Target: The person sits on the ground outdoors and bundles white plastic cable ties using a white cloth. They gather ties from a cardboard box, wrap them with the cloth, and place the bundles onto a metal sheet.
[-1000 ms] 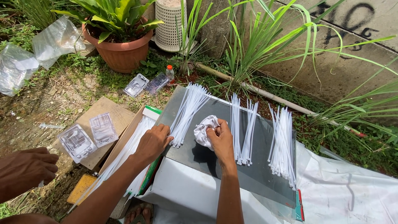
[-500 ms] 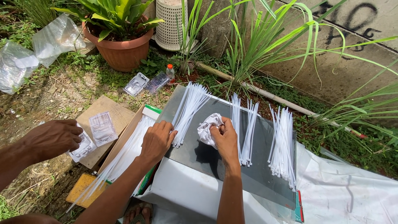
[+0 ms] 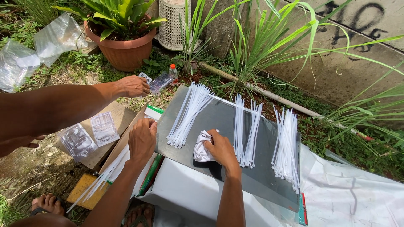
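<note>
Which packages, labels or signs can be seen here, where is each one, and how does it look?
Two clear flat packets: on brown cardboard, lower left; transparent, rectangular.
Small clear packets: on the ground near the terracotta pot, by another person's hand.
Clear plastic bags: upper left on the grass; crumpled.
Small bottle: beside those packets; orange cap.
Painted marks: on the concrete wall, upper right; black.
</note>
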